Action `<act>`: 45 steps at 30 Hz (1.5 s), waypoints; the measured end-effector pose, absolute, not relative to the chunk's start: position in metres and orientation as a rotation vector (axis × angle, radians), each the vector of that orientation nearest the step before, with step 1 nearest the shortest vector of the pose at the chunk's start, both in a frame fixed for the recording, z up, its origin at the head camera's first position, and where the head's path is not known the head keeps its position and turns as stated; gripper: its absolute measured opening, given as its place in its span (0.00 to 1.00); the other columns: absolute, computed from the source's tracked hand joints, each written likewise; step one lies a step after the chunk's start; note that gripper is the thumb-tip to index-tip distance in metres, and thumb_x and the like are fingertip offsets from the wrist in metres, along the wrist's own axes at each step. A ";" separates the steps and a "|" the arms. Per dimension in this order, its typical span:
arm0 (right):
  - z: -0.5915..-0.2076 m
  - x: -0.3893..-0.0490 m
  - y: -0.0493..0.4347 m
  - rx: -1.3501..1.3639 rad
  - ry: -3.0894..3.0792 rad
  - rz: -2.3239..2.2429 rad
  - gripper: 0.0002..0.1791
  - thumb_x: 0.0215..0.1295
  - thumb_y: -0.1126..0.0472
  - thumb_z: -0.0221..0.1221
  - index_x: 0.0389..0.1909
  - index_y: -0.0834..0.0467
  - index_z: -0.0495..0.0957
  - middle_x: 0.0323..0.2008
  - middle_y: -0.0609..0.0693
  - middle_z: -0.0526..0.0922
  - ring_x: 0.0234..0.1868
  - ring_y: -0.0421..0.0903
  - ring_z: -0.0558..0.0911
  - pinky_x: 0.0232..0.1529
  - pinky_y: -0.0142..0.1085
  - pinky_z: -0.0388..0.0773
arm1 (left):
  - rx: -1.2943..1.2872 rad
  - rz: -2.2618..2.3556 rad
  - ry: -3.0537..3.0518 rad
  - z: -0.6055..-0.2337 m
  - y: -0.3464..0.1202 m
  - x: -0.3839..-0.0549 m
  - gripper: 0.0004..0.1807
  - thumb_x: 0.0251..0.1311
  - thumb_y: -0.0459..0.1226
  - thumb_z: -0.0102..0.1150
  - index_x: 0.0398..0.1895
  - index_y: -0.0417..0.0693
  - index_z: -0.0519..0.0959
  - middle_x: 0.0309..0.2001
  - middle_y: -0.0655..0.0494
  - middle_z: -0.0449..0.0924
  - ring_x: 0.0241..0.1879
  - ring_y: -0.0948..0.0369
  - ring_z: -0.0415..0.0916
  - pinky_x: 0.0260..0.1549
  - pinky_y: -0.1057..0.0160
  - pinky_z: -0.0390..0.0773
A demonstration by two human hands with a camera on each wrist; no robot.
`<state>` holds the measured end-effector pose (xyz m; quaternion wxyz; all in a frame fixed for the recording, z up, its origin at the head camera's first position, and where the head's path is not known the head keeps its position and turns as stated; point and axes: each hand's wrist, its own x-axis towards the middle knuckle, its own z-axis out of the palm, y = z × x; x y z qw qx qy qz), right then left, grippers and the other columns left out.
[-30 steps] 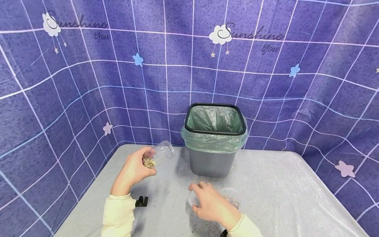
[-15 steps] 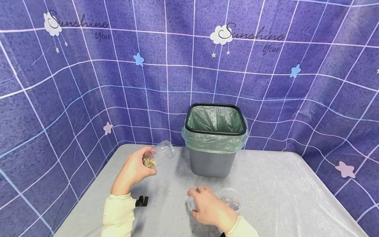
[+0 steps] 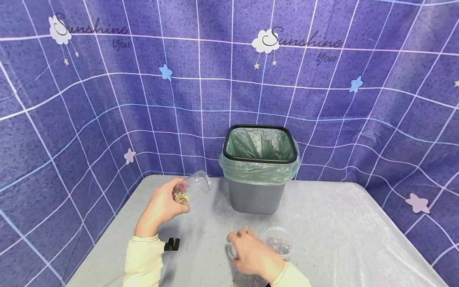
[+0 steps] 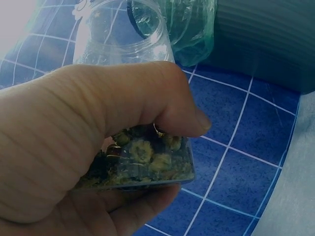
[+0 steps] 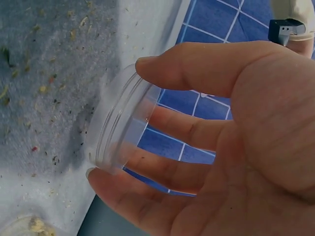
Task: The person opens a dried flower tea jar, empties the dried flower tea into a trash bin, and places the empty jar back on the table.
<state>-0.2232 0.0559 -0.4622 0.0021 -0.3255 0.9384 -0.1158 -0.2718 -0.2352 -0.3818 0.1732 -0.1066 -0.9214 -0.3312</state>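
My left hand (image 3: 166, 203) grips a clear plastic jar (image 3: 196, 185), tilted with its open mouth up and to the right, above the table. Dried yellowish flower buds (image 4: 147, 155) lie in its bottom end, between thumb and fingers in the left wrist view. My right hand (image 3: 254, 253) is low over the table, thumb and fingers around a clear round plastic piece (image 5: 118, 120) with a ridged rim. From the head view most of that piece is hidden under the hand. Just right of the hand stands a clear round container (image 3: 279, 241) with mixed brownish-pink and bluish bits inside.
A grey bin (image 3: 256, 197) with a black rim and green liner bag stands at the back of the grey cloth-covered table (image 3: 330, 223). Small crumbs (image 5: 43, 88) are scattered near the right hand. A purple-blue patterned curtain (image 3: 215, 95) encloses the back and sides.
My right hand has shifted slightly left with the round plastic piece, uncovering more of the container beside it. The left hand and jar have stayed nearly still.
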 end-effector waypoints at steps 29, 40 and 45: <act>-0.468 -0.219 0.051 -0.960 2.912 -0.319 0.26 0.51 0.60 0.73 0.54 0.50 0.80 0.41 0.48 0.76 0.41 0.48 0.73 0.36 0.39 0.77 | -0.297 -0.931 -2.625 -0.382 -0.234 -0.272 0.31 0.33 0.32 0.73 0.50 0.51 0.81 0.42 0.56 0.86 0.41 0.58 0.81 0.44 0.55 0.78; -0.468 -0.219 0.050 -0.995 2.929 -0.309 0.25 0.50 0.61 0.73 0.52 0.51 0.80 0.39 0.48 0.75 0.38 0.47 0.71 0.34 0.37 0.75 | -0.311 -0.937 -2.615 -0.383 -0.234 -0.272 0.31 0.33 0.31 0.73 0.50 0.51 0.81 0.41 0.56 0.85 0.41 0.57 0.81 0.45 0.54 0.77; -0.469 -0.220 0.051 -1.006 2.918 -0.308 0.25 0.50 0.61 0.74 0.51 0.51 0.80 0.38 0.47 0.75 0.38 0.47 0.71 0.34 0.37 0.74 | -0.303 -0.936 -2.620 -0.383 -0.234 -0.272 0.32 0.32 0.31 0.73 0.50 0.50 0.82 0.41 0.56 0.86 0.41 0.57 0.81 0.45 0.54 0.78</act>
